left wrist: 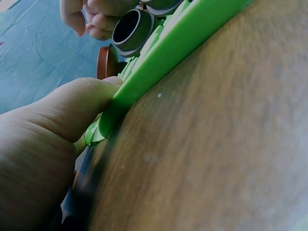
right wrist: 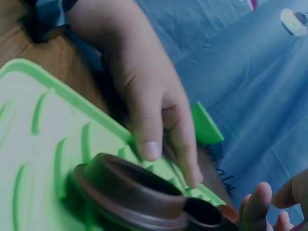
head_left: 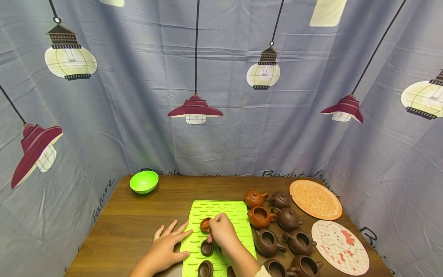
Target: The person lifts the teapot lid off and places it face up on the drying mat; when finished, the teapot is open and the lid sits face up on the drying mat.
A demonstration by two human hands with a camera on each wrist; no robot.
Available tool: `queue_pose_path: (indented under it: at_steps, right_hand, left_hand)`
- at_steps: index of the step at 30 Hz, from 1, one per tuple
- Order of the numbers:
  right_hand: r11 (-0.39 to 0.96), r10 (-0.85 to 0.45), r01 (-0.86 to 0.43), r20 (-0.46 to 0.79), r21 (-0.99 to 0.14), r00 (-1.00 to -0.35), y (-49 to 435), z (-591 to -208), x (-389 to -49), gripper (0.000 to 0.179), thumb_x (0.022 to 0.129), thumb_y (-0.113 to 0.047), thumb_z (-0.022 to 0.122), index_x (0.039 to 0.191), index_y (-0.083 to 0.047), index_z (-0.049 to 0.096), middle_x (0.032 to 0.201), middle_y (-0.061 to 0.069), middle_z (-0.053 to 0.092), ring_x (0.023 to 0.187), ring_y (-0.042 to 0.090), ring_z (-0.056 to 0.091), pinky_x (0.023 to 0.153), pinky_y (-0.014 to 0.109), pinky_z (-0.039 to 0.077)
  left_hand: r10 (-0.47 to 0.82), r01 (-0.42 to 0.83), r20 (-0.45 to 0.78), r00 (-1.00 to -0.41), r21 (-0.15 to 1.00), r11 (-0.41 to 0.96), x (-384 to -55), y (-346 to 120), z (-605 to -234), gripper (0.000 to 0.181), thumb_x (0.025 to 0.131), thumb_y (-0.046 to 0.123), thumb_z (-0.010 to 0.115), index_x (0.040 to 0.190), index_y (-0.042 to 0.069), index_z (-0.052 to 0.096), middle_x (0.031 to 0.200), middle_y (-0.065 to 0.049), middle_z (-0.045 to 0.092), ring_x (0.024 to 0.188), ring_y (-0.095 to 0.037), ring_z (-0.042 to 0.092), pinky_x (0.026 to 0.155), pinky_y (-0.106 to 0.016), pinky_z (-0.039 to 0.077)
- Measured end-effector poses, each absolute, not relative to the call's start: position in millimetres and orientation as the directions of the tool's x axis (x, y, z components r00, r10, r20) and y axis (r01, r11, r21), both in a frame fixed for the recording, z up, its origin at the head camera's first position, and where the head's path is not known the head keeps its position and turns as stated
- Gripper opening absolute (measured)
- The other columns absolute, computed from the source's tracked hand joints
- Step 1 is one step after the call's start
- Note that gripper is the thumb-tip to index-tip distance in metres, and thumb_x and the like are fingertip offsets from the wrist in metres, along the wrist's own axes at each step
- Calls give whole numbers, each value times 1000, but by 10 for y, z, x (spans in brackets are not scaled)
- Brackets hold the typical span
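Observation:
My left hand (head_left: 165, 246) lies at the left edge of a lime-green ridged mat (head_left: 221, 207), fingers spread and thumb touching the rim. My right hand (head_left: 223, 232) hovers over the mat with curled fingers, its fingertips overlapping a reddish-brown upturned lid (head_left: 204, 225) in the head view. From the left wrist, a gap shows between that hand and the reddish lid (left wrist: 102, 62); I cannot tell whether its fingers hold anything. Nearer me sit dark brown upturned lids (head_left: 206, 249), one large lid (right wrist: 132, 192) showing its raised collar.
Several lidless and lidded teapots (head_left: 268, 242), brown and reddish, stand along the mat's right side. Beyond them lie an orange round placemat (head_left: 315, 199) and a rabbit-print placemat (head_left: 340, 248). A green bowl (head_left: 144, 182) is at the wooden table's (head_left: 114, 227) back left, before a curtain.

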State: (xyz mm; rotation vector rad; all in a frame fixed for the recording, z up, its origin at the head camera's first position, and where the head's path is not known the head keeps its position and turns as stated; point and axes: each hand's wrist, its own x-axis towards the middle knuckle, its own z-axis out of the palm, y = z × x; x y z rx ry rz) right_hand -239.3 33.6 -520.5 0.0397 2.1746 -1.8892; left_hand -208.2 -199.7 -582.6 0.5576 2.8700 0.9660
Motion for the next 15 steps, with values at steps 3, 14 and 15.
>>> queue_pose_path:
  at_steps: [3, 14, 15]
  right_hand:
    - [155, -165, 169, -194, -973, -967, 401, -5121, -2383, 9, 102, -12, 51, 98, -5, 48, 84, 14, 63, 60, 17, 58, 53, 27, 55]
    - [290, -114, 81, -118, -954, -986, 913, -4907, -2541, 22, 101, -15, 60, 117, -2, 55, 93, 15, 61, 71, 28, 65, 59, 36, 52]
    - [299, -106, 77, -113, -951, -988, 968, -4898, -2554, 23, 100, -15, 60, 118, -2, 55, 93, 14, 60, 72, 29, 65, 59, 37, 52]
  left_hand:
    - [360, 315, 48, -932, 600, 736, -2082, -1994, -5834, 70, 90, 61, 74, 152, 33, 57, 168, 1, 39, 158, -46, 24, 115, -75, 0]
    - [361, 313, 45, -931, 605, 732, -2081, -1995, -5821, 70, 90, 59, 75, 153, 32, 57, 169, 1, 38, 158, -45, 23, 115, -75, -1]
    - [361, 314, 47, -931, 606, 731, -2079, -1994, -5820, 70, 90, 59, 75, 153, 31, 57, 169, 1, 38, 158, -45, 23, 115, -75, -1]
